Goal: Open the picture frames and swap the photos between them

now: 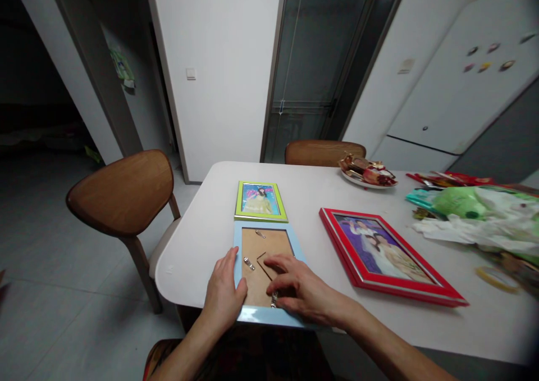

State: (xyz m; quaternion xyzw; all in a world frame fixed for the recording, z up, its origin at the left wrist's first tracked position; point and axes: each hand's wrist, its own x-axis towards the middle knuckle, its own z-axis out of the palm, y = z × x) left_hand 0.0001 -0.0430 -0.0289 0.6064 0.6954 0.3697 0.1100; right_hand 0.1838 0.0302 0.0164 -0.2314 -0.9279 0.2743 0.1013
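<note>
A light blue picture frame (266,316) lies face down at the table's near edge, its brown backing board (255,288) showing. My left hand (223,291) holds the frame's left side, the thumb over the rail and the fingers along the outer edge. Over the right part of the board bends my right hand (297,288), its thumb and a finger closed around a small metal clip (274,299). Two other metal clips, one at the left (249,263) and one at the top (260,234), show on the board. A thin dark outline (263,266) marks its middle, partly under my fingers.
Touching the blue frame's far side is a lime green picture frame (260,219), photo up. To the right lie red picture frames (357,277), apparently stacked. Farther off are a plate (374,185), a green plush bag (458,204), a tape roll (497,280) and wooden chairs (122,193).
</note>
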